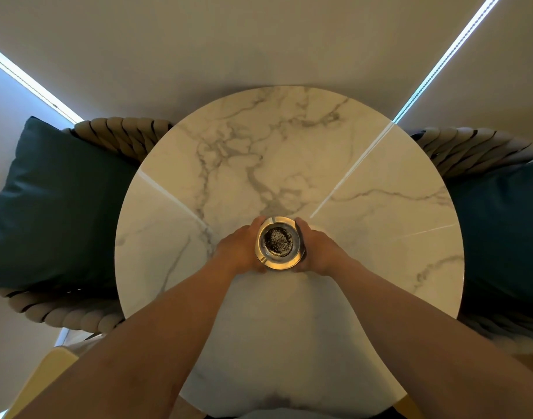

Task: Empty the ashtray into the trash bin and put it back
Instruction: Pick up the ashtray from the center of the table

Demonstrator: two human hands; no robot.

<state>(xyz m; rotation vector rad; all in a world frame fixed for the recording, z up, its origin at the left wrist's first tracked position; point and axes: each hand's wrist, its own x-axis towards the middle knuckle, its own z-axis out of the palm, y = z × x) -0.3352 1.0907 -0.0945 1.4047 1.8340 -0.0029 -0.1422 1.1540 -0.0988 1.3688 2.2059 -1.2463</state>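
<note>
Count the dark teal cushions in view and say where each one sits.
2. One cushion lies on the woven chair left of the marble table; the other cushion lies on the chair at the right, cut off by the frame edge. More may be out of view.

Hands: we count two, the left hand (pixel 239 249) and the right hand (pixel 318 252).
Ashtrays: we count one ashtray (pixel 278 243).
Desks: we see one round marble desk (pixel 364 182).
Chairs: we count two, the left chair (pixel 120 134) and the right chair (pixel 464 149).
Cushions: we count two, the left cushion (pixel 56 207) and the right cushion (pixel 500 231).
</note>
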